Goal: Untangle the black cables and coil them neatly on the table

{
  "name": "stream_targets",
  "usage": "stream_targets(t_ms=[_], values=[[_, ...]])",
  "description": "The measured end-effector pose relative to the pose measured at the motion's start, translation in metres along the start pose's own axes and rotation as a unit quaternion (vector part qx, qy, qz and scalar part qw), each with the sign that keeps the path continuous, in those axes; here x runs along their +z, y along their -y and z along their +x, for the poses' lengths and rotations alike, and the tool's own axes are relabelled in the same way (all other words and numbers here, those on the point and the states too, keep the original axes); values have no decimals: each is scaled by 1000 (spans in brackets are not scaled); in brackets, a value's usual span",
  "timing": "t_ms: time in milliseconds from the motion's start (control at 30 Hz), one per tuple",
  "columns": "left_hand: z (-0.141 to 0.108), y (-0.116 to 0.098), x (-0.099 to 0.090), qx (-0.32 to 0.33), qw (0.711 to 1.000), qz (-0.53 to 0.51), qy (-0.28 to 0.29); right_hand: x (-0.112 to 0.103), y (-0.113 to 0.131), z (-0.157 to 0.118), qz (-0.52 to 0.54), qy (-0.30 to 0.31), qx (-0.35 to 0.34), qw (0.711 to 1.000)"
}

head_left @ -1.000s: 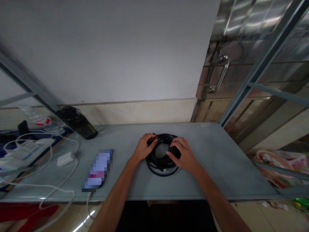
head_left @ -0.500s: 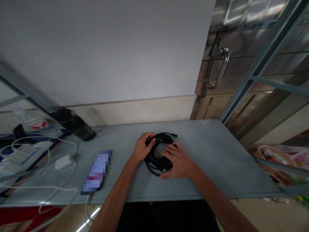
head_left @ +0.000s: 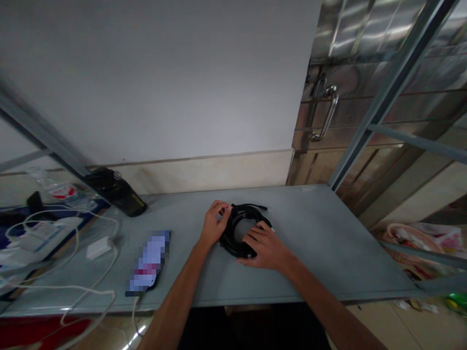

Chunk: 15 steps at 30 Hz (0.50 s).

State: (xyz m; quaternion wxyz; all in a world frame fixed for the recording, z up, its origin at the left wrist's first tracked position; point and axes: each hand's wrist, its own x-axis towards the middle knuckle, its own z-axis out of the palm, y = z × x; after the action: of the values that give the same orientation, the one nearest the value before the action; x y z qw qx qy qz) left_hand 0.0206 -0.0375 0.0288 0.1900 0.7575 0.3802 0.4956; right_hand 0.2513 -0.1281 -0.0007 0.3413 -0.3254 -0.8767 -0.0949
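Observation:
A coil of black cable (head_left: 229, 247) lies on the grey tabletop (head_left: 310, 233), several loops thick. One cable end with a slim connector (head_left: 263, 208) sticks out at its upper right. At the coil's upper left, my left hand (head_left: 214, 224) has thumb and fingertips pinched on the cable; the exact point of contact is too small to make out. My right hand (head_left: 268, 247) curls over the coil's lower right side, fingertips inside the ring and thumb at its near edge.
Left of the coil lies a phone (head_left: 149, 262) with a charging lead. Farther left are a white adapter (head_left: 99, 248), trailing white cords, a power strip (head_left: 40, 238), a black bottle (head_left: 122, 194) and a clear bottle (head_left: 65, 189). Metal posts (head_left: 383, 97) frame the table.
My left fingers have drawn closer together at the coil's upper left. The right hand has shifted slightly left and down along the coil, and the camera view has moved a little.

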Motion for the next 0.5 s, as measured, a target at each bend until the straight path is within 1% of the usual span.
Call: stream_targets(t_ms=[67,133,267,400,500], values=[[0,1,-1,-7,1000,3,-23,0,-3,-2,-5,-6,6,1000],[1,2,-3,-10,999,11,-40,-1,-6,-4,-11,2,17,1000],[-1,6,-4,-11,998,19,-55,-10,-18,-15,-21,27,46,998],[-3,11,-1,-28,999,11,-45,-32,-38,-37,-39,47,71,996],[-4,13,2,-22,999,2,-28,-55,-56,-60,-77,77,96,989]])
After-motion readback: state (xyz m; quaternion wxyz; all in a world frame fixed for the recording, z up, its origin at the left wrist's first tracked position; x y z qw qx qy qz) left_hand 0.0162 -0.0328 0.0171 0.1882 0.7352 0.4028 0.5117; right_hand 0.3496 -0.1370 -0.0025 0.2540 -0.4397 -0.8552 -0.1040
